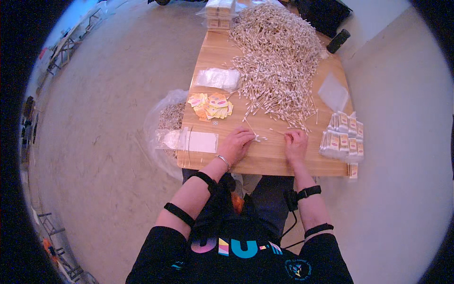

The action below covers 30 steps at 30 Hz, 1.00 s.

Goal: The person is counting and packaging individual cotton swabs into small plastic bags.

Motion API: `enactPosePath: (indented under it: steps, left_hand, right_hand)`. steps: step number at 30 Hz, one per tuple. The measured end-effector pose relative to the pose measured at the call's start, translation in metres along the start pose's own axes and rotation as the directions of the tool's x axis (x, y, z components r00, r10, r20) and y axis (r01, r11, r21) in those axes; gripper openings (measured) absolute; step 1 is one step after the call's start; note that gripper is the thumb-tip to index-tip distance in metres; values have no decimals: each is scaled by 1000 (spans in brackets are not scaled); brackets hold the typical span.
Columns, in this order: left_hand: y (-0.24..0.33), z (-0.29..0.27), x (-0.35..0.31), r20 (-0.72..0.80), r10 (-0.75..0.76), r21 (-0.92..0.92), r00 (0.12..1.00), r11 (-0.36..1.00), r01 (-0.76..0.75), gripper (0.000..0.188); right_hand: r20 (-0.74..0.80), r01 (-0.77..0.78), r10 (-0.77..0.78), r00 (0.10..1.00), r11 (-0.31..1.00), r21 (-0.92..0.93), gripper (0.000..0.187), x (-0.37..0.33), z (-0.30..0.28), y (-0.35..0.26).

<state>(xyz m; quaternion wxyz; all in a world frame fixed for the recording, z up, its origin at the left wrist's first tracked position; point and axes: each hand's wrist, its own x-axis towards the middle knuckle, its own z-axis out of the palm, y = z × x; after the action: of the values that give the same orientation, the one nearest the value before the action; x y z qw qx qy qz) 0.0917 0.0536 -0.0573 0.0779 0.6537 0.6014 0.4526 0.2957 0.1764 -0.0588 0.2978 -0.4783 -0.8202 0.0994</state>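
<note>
My left hand (236,146) is closed around a few cotton swabs (258,138), whose white tips stick out to the right of the fingers. Across a short gap, my right hand (296,146) pinches the end of a single cotton swab (276,130) that points left. Both hands are low over the near part of the wooden table (265,163). Beyond them spreads a large heap of loose cotton swabs (279,57), its near edge close to my right hand. Left of my left hand lies a white rectangular card (203,142), partly beside clear plastic.
Yellow-orange paper labels (211,106) and clear plastic bags (217,79) lie at the left. Filled packs (343,137) and a clear sheet (334,92) lie at the right. Stacked packs (220,14) and a dark cylinder (338,41) stand farther back. A large plastic bag (168,116) hangs beside the left edge.
</note>
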Motion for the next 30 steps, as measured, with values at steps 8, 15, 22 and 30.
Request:
enactPosePath:
  steps: [8,15,22,30]
  left_hand:
    - [-5,-2,-3,51,44,-15,998,999,-43,21]
    - [7,-6,0,53,-122,220,991,970,108,59]
    - [0,-1,-5,96,-107,174,990,981,89,47]
    - [2,1,-2,114,-89,76,989,994,81,41]
  right_hand:
    - [114,30,-35,993,998,52,10,20,39,-34]
    - [312,-23,-62,948,965,262,12,18,46,-64]
    - [212,102,-141,967,977,186,13,12,16,-36]
    - [123,70,-82,989,992,102,4,26,32,-19]
